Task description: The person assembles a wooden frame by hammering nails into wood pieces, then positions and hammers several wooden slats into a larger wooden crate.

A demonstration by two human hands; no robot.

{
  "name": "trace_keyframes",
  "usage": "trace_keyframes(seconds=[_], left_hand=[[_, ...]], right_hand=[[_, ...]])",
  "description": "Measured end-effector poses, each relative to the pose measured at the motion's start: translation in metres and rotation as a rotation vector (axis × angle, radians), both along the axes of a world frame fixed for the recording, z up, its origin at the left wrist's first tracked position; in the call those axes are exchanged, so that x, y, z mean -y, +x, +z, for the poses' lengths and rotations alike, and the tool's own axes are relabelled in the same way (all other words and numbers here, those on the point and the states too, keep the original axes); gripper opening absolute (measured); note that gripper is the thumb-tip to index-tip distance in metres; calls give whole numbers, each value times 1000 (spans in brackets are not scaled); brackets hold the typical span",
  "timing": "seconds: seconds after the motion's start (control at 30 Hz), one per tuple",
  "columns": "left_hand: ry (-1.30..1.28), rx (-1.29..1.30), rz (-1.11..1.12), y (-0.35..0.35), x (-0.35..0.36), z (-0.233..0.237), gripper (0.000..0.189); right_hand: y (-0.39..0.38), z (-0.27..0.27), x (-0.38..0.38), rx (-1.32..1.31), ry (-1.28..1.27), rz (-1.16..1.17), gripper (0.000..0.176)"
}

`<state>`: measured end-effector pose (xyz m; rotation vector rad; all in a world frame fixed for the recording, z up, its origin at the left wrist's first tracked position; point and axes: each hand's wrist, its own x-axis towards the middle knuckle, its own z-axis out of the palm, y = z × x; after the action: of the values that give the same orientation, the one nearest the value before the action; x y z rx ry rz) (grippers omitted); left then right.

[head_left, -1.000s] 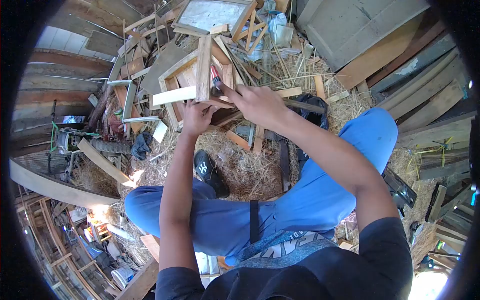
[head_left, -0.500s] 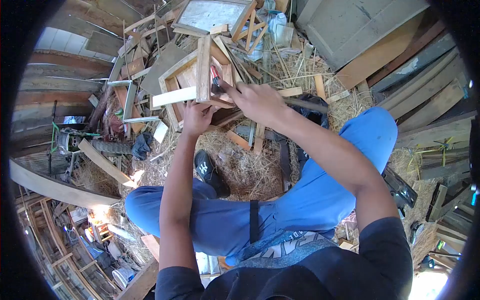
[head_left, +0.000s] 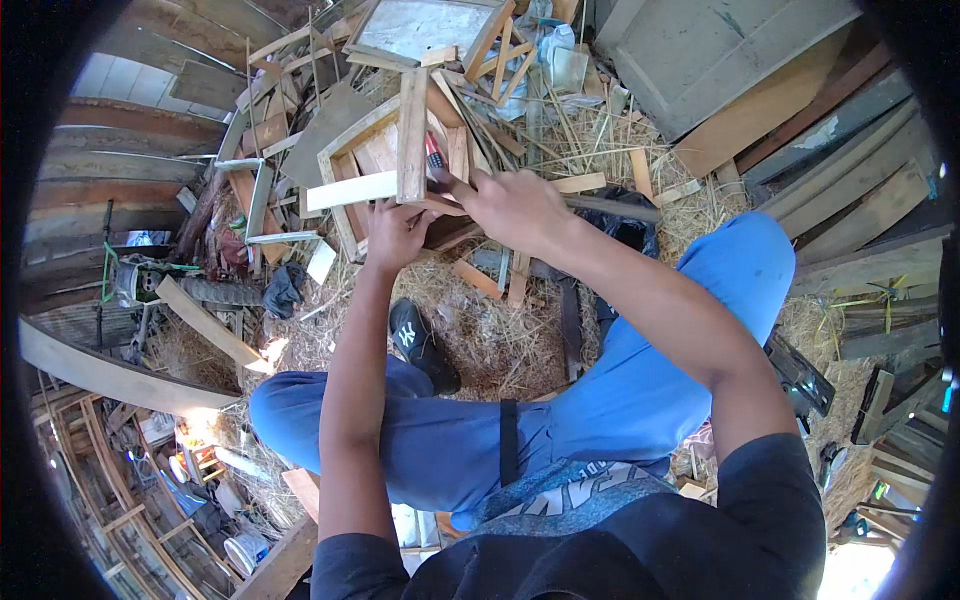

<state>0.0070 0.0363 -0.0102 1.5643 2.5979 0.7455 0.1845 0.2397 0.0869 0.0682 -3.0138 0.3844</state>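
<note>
A small wooden frame [head_left: 411, 135], built like a stool or open box, stands tilted before me on the straw. A pale wooden strip [head_left: 352, 191] sticks out from its left side. My left hand [head_left: 397, 232] is closed on the frame's lower edge, just under the strip. My right hand [head_left: 515, 208] reaches over the frame's right side, fingers curled inward, and I cannot tell what is in them. Right at its fingertips, inside the frame, is a red-and-black object [head_left: 434, 152]. A grey-brown stick [head_left: 615, 208] shows beyond my right wrist.
Straw [head_left: 500, 330] and wood scraps cover the ground around my feet. A glass-like panel in a wooden frame [head_left: 425, 30] lies behind. Grey panel doors and boards [head_left: 730, 60] lean at the right. A curved board [head_left: 215, 325] lies at the left, near a dark plastic bag [head_left: 285, 290].
The red-and-black object has shifted slightly down and right inside the frame. The frame's upright piece has moved a little to the right. Both hands stay in nearly the same place.
</note>
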Motion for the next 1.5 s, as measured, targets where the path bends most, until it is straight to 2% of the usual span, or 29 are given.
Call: trace_keyframes(seconds=[0.1,0.17,0.23,0.3,0.33,0.47,0.53,0.57,0.63,0.87,0.93,0.97,1.03,1.07,1.13,1.23,1.3,1.47,1.5], left_hand=[[-1,40,15,2,0,-1,19],[-14,-10,4,-4,-3,3,19],[-45,-76,8,0,1,-2,18],[5,-79,2,2,-1,-5,18],[25,-56,4,4,-1,-3,18],[15,-100,1,1,-1,-1,18],[-4,-67,11,6,-3,7,18],[-24,-44,19,9,-5,12,18],[-3,-59,24,13,-4,11,18],[6,-33,22,13,-4,12,17],[33,-70,-1,8,-6,11,17],[24,-31,19,7,-5,9,17],[12,13,38,9,-5,9,17],[-9,35,46,9,-4,10,17],[-24,49,54,8,-4,9,18],[-62,-71,47,7,-3,8,18],[-26,29,47,8,-4,8,18],[43,-65,23,9,-6,11,18],[50,-55,46,12,-7,11,18]], right_hand=[[-1,1,-3,-27,-5,-16,49],[-2,1,-7,204,26,-17,51],[0,-1,-4,122,8,-36,50],[4,0,-5,-150,-66,-44,49],[4,8,-5,-2,-48,-69,47],[2,-8,-12,118,-6,-96,52],[5,-3,-6,-177,-63,-37,46],[5,-4,-5,-175,-64,-33,46],[3,-5,-4,91,-24,-51,51],[8,-4,-2,-89,-18,-33,50],[6,-5,-4,95,6,-67,50],[7,-6,-5,96,6,-68,50],[11,-4,-5,-150,-17,-45,55],[11,-8,-6,-148,-18,-46,55],[6,-12,-9,60,20,-55,55],[8,-9,-6,-97,13,-65,54],[10,-8,-4,-74,5,-75,54],[8,-9,-7,29,13,-99,57],[11,-8,-6,-115,-52,-83,58]])
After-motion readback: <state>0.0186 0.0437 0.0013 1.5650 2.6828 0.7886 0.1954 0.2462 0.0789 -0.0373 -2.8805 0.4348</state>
